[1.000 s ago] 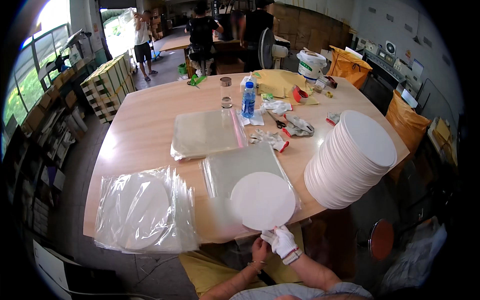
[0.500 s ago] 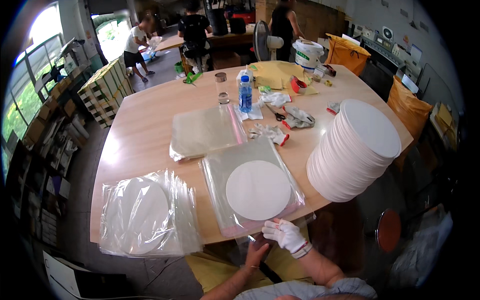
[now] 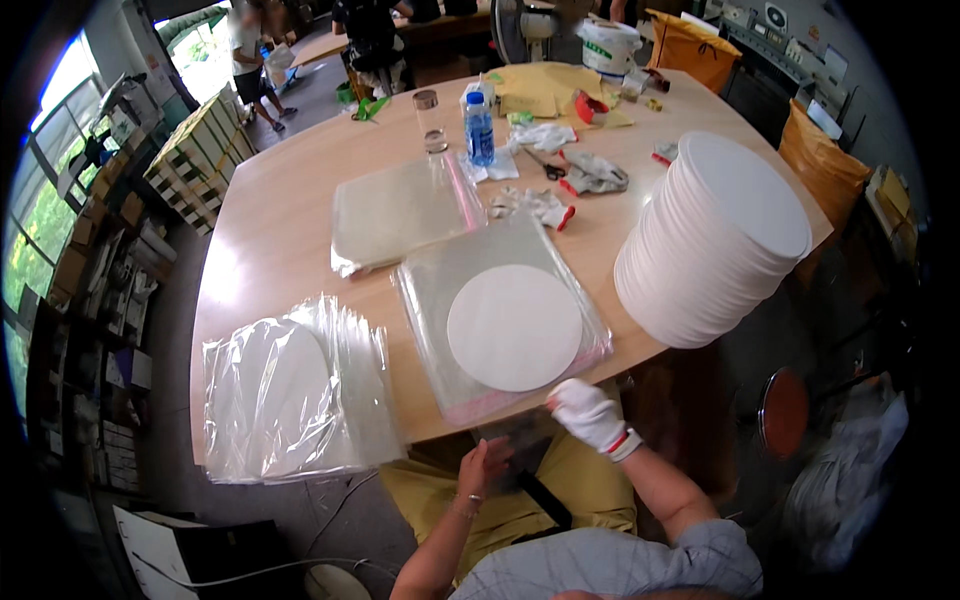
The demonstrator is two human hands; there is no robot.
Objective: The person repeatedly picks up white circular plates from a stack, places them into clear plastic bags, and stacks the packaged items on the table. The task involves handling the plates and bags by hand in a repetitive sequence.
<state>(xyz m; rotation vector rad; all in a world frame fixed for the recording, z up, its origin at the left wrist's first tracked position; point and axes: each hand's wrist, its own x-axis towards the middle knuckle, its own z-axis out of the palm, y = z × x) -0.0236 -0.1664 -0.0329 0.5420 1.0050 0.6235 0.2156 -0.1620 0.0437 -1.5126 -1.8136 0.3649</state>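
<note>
Pinching the near edge of the clear plastic bag (image 3: 500, 330), the gloved right hand (image 3: 590, 415) keeps a narrow grip at the surface's (image 3: 290, 250) front rim, while the bare left hand (image 3: 485, 468) hangs below the edge, loosely curled and holding nothing I can make out. A second ago the white round disc (image 3: 513, 327) overhung the front rim; now it lies wholly on the bag pile, so the insertion seems begun. Left lie bagged discs (image 3: 290, 400); right stands the tall stack of white discs (image 3: 715, 240); beyond, spare bags (image 3: 400, 210).
</note>
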